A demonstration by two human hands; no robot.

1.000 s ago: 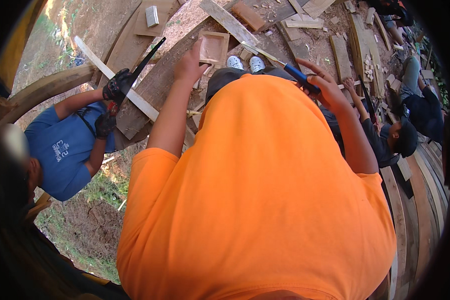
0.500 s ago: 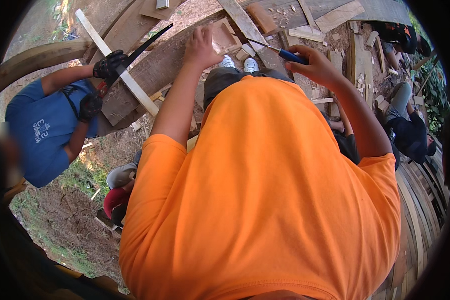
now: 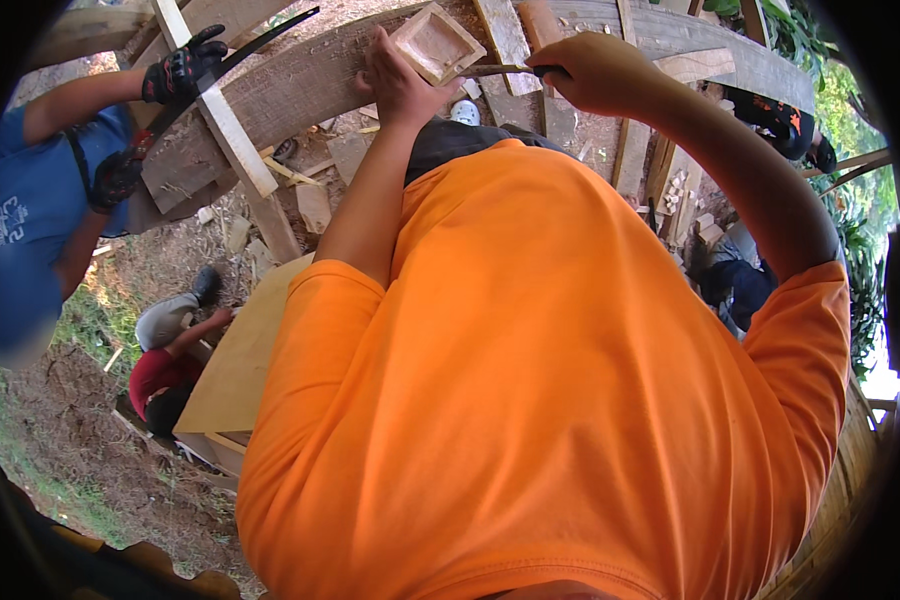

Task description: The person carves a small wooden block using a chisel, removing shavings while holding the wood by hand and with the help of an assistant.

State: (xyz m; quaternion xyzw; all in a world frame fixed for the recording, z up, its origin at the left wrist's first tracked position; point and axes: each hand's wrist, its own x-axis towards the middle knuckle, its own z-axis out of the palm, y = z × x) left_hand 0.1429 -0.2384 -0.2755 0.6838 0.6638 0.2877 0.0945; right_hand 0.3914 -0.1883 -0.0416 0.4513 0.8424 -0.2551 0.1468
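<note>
My left hand is closed around the lower left side of a small square wooden box, whose hollowed recess faces up. In my right hand is a slim file-like tool with a long brownish blade; my fingers wrap its dark handle and hide most of it. The blade points left, its tip by the lower right corner of the box. Whether the tip touches the wood I cannot tell.
Long planks lie beyond my hands. At the left, a person in blue with black gloves holds a handsaw across a wood strip. A person in red crouches by a pale board. Offcuts litter the ground.
The box has been raised and turned, its recess now plainly showing. My right hand has turned over and moved up and left, bringing the blade close under the box's corner.
</note>
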